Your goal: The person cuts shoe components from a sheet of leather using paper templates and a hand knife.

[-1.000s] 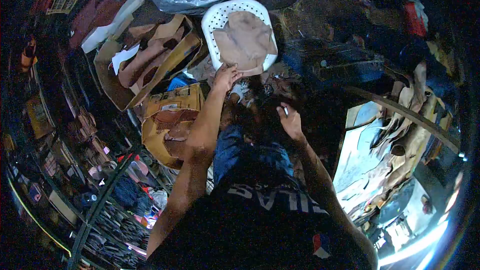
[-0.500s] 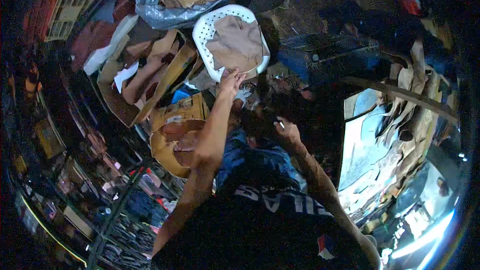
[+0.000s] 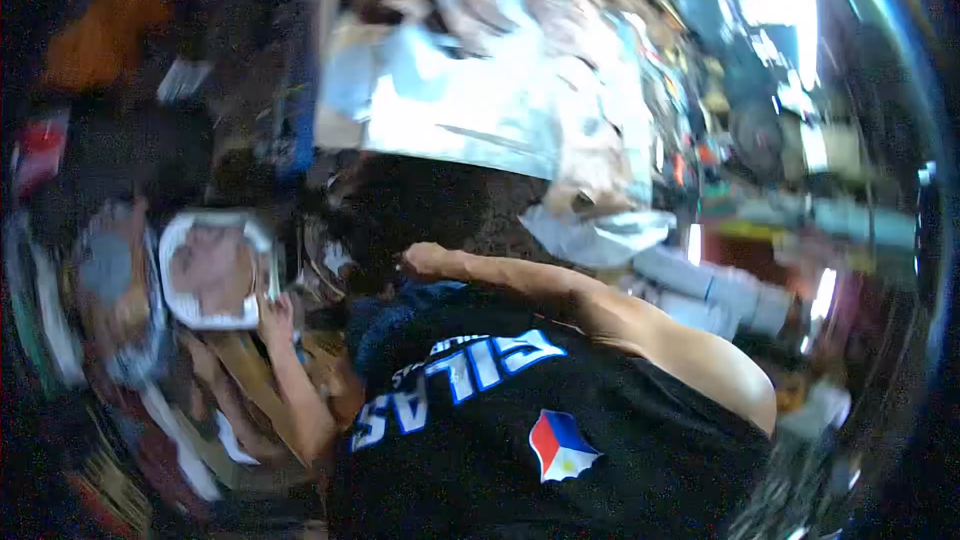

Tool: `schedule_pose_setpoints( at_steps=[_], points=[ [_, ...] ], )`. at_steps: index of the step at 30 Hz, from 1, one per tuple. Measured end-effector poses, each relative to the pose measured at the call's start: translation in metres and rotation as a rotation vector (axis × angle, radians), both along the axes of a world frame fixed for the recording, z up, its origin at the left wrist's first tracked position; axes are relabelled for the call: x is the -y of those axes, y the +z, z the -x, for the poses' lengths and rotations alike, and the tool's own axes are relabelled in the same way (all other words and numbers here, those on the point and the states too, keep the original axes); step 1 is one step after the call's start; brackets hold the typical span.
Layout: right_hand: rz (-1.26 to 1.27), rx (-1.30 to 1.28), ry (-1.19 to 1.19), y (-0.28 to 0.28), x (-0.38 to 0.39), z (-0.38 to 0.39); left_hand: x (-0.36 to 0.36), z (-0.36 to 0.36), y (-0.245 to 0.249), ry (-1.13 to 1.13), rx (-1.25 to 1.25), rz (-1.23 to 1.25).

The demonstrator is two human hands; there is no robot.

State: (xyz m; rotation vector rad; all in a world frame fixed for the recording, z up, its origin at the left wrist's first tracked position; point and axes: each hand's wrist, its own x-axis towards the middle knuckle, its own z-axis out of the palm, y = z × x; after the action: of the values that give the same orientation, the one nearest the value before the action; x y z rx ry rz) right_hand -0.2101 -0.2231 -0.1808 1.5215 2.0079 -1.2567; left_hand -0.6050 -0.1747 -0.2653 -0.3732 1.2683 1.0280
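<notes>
The left hand [image 3: 274, 312] reaches the rim of the white perforated plastic basket [image 3: 205, 319], seemingly to take it, which needs a firm grip; blur hides whether its fingers close.

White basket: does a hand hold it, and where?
The left hand lies at the rim of the white basket, at its lower right corner; the blur hides whether the fingers close on it. The right hand is apart from it.

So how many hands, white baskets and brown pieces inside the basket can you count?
Hands: 2, the left hand at the basket's edge and the right hand
White basket: 1
Brown piece in it: 1, though blurry
Total: 4
</notes>
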Motion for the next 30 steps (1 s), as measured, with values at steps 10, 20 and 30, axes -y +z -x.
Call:
schedule_pose_setpoints(
  at_steps=[10, 20, 30],
  points=[
    [-0.137, 0.023, -1.199, 0.107, 0.091, -0.049, -0.090, -0.203, 0.198, -2.165, 0.250, -0.651],
    [-1.065, 0.131, -1.972, 0.146, 0.179, -0.254, -0.080, -0.446, 0.285, -1.566, -0.589, -1.805],
    [-0.706, 0.627, -1.623, 0.173, 0.081, -0.568, -0.006, -0.615, 0.255, -1.670, -1.075, -2.089]
  ],
)
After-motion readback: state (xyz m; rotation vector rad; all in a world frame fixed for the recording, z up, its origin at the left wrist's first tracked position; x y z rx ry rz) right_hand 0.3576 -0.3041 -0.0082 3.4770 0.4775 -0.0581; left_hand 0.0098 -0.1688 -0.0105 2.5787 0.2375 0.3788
